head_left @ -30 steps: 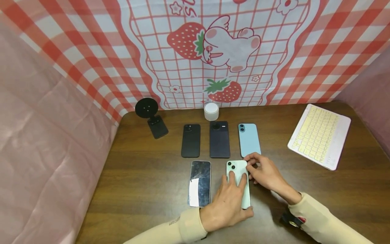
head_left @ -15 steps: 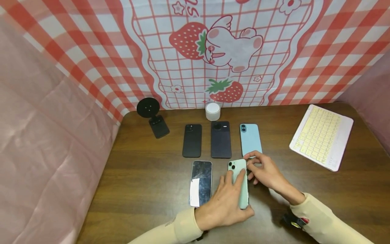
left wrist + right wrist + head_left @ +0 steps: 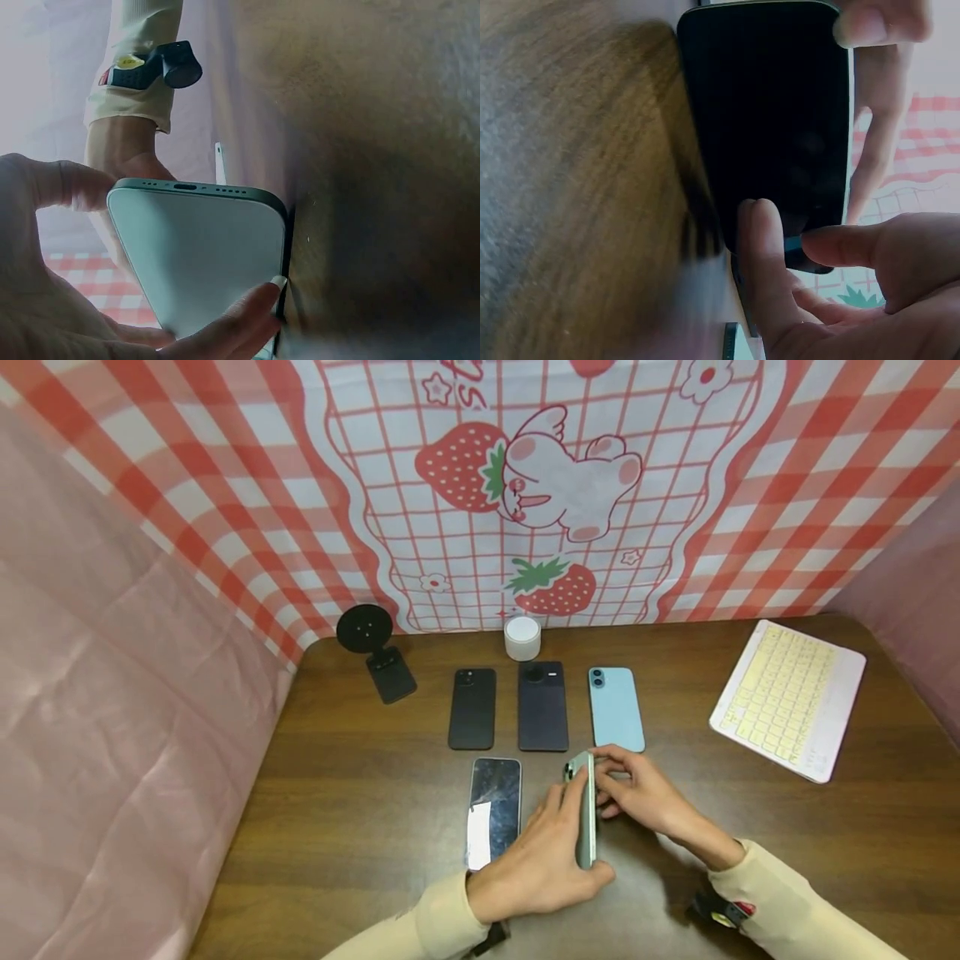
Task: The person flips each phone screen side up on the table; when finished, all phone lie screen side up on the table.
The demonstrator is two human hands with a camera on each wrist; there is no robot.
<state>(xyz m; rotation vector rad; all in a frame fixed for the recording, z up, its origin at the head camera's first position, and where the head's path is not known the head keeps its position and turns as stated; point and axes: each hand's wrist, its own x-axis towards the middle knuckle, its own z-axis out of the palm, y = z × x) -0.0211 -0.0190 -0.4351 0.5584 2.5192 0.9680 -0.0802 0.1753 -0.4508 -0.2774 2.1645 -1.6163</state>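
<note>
I've just tipped the pale mint-green, slim rectangular phone [image 3: 590, 822] from flat to nearly upright, lower half of the frame, right of centre, turning its glossy black screen [image 3: 772, 120] toward my right hand [image 3: 641, 793]. My left hand [image 3: 536, 872] holds it, thumb spread to its bottom end; my bent right fingers touch the screen's far end, whether gripping I cannot tell.

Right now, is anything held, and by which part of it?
A green phone: left hand grips its bottom corner and back; right hand holds its top end, fingers on the screen.
</note>
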